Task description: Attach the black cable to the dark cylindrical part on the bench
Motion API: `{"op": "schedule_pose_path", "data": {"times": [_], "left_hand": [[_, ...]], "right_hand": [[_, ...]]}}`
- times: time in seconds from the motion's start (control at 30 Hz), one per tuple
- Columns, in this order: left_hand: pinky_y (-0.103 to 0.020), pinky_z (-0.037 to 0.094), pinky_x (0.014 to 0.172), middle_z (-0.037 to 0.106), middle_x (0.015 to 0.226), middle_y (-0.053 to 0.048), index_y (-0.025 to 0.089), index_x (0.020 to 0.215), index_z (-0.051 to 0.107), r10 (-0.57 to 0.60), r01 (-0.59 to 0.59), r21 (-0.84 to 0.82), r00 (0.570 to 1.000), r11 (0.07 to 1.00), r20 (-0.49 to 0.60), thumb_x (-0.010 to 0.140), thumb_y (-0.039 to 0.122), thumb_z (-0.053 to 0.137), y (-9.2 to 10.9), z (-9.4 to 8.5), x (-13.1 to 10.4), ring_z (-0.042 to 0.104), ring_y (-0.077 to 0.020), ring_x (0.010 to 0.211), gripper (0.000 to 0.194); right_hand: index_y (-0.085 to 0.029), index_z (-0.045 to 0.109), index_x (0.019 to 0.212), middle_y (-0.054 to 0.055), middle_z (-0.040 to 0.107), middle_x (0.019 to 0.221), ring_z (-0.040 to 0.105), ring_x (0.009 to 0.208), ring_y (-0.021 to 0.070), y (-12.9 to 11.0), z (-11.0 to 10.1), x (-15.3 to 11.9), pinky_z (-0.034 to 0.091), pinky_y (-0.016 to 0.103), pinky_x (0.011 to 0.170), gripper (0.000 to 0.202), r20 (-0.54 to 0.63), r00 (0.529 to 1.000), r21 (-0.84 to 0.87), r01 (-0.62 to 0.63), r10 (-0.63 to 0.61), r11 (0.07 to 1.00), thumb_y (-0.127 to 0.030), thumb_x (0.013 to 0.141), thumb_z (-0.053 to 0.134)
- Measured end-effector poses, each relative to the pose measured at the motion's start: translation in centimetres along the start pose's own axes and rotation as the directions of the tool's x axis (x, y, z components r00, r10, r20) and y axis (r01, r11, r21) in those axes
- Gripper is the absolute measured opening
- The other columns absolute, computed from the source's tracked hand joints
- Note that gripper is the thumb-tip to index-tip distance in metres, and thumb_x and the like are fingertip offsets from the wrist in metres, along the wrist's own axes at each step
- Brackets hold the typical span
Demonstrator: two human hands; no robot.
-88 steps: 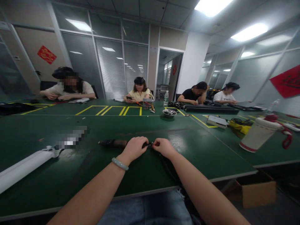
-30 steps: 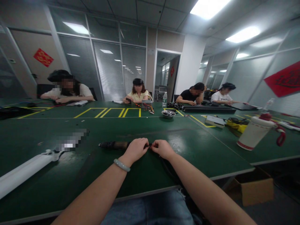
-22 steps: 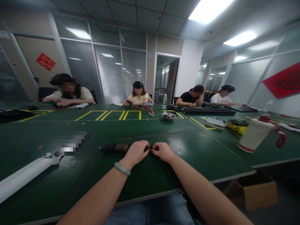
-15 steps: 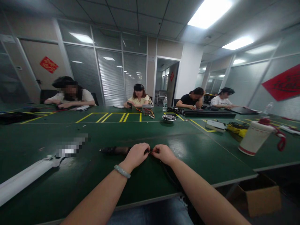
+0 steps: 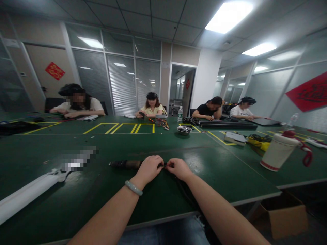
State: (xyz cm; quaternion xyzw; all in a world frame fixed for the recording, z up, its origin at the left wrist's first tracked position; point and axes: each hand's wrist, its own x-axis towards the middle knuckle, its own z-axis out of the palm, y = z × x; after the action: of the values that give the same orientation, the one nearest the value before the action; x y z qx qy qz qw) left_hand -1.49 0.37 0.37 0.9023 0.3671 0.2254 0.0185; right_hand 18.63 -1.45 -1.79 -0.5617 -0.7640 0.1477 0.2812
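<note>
A dark, rod-shaped electric screwdriver (image 5: 126, 164) lies on the green table, its narrow metal tip pointing left. My left hand (image 5: 152, 165) covers its right end, fingers closed around the tail. Close beside it, my right hand (image 5: 178, 167) is closed in a pinch at the cable end. Between the fingertips of both hands shows a small dark piece, too small to make out. From under my right hand a black cable (image 5: 187, 190) runs down toward the table's near edge. A pale bangle (image 5: 133, 188) circles my left wrist.
To the left lies a long white object (image 5: 30, 190), its far end blurred out. A white cup with a red lid (image 5: 278, 151) stands at right. Farther back are a metal bowl (image 5: 184, 130), a water bottle (image 5: 180, 114) and several seated people.
Both hands stay nearly in place on the screwdriver and cable, with only slight finger movement. The whole view has shifted very slightly.
</note>
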Motion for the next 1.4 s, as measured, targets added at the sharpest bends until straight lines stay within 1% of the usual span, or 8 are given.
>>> {"op": "schedule_pose_path", "data": {"times": [0.13,0.37,0.47,0.6,0.87,1.07,1.27,1.4], "left_hand": [[-0.033,0.042,0.091,0.063,0.104,-0.002,0.023,0.096,0.063,0.011,-0.011,-0.011,1.0,1.0,-0.015,0.086,0.018,0.057,0.05,-0.06,-0.02,0.058,-0.0179,0.099,0.013],[-0.031,0.043,0.086,0.064,0.101,0.0,0.025,0.095,0.064,0.007,-0.007,-0.023,1.0,1.0,-0.007,0.085,0.015,0.055,0.14,-0.04,-0.09,0.059,-0.0167,0.094,0.017],[-0.032,0.043,0.084,0.065,0.1,-0.001,0.023,0.097,0.062,-0.035,0.035,-0.019,0.999,0.999,-0.015,0.084,0.019,0.059,0.11,0.03,-0.01,0.059,-0.0175,0.092,0.014],[-0.031,0.043,0.081,0.064,0.097,-0.001,0.022,0.092,0.061,-0.075,0.074,-0.022,0.997,0.997,-0.003,0.083,0.025,0.063,-0.04,0.07,0.02,0.059,-0.0178,0.09,0.01],[-0.03,0.043,0.083,0.064,0.1,-0.001,0.023,0.092,0.063,-0.054,0.054,-0.059,0.999,0.997,0.0,0.083,0.021,0.061,-0.3,0.18,0.1,0.059,-0.0171,0.093,0.01],[-0.031,0.044,0.085,0.065,0.101,-0.002,0.022,0.091,0.064,-0.045,0.045,-0.073,0.999,0.996,-0.001,0.083,0.019,0.058,-0.3,0.12,0.12,0.059,-0.0178,0.093,0.011],[-0.031,0.045,0.085,0.065,0.101,-0.003,0.022,0.091,0.065,-0.072,0.073,-0.068,0.997,0.995,0.026,0.084,0.021,0.058,-0.13,-0.02,0.1,0.059,-0.0182,0.095,0.01],[-0.03,0.044,0.084,0.065,0.098,-0.003,0.022,0.09,0.065,-0.056,0.056,-0.072,0.998,0.996,0.006,0.083,0.02,0.059,-0.2,0.07,0.1,0.059,-0.0182,0.093,0.009]], "right_hand": [[-0.022,0.072,0.084,0.0,0.069,0.081,0.06,0.071,0.0131,-0.07,-0.11,0.0,0.042,0.022,0.065,0.01,-0.023,1.0,-0.044,0.002,-0.003,0.999,-0.029,0.079,0.067],[-0.023,0.072,0.084,0.0,0.069,0.082,0.061,0.073,0.0138,0.07,-0.07,0.1,0.042,0.023,0.066,0.01,-0.036,0.999,-0.067,0.019,-0.022,0.998,-0.029,0.079,0.067],[-0.022,0.072,0.083,0.0,0.069,0.082,0.061,0.074,0.0138,0.04,-0.03,0.13,0.042,0.023,0.067,0.009,-0.029,0.999,-0.064,0.019,-0.021,0.998,-0.028,0.079,0.067],[-0.023,0.072,0.084,0.0,0.07,0.084,0.061,0.075,0.014,-0.08,-0.06,0.1,0.043,0.023,0.068,0.009,-0.026,1.0,-0.068,0.016,-0.017,0.998,-0.029,0.079,0.067],[-0.023,0.073,0.086,0.0,0.07,0.086,0.061,0.077,0.0137,0.0,-0.12,0.02,0.043,0.023,0.07,0.01,-0.021,1.0,-0.059,0.009,-0.01,0.998,-0.029,0.08,0.067],[-0.024,0.073,0.087,0.0,0.07,0.086,0.061,0.076,0.0145,-0.03,-0.14,0.0,0.042,0.024,0.066,0.011,-0.025,1.0,-0.056,-0.004,0.002,0.998,-0.03,0.08,0.067],[-0.023,0.073,0.086,0.001,0.07,0.085,0.06,0.074,0.0143,-0.06,-0.15,0.0,0.041,0.024,0.066,0.011,-0.028,1.0,-0.05,0.0,-0.001,0.999,-0.03,0.08,0.066],[-0.023,0.073,0.086,0.001,0.07,0.084,0.06,0.074,0.0141,0.07,-0.09,0.01,0.042,0.023,0.066,0.011,-0.042,0.999,-0.046,0.016,-0.018,0.999,-0.028,0.08,0.066]]}}
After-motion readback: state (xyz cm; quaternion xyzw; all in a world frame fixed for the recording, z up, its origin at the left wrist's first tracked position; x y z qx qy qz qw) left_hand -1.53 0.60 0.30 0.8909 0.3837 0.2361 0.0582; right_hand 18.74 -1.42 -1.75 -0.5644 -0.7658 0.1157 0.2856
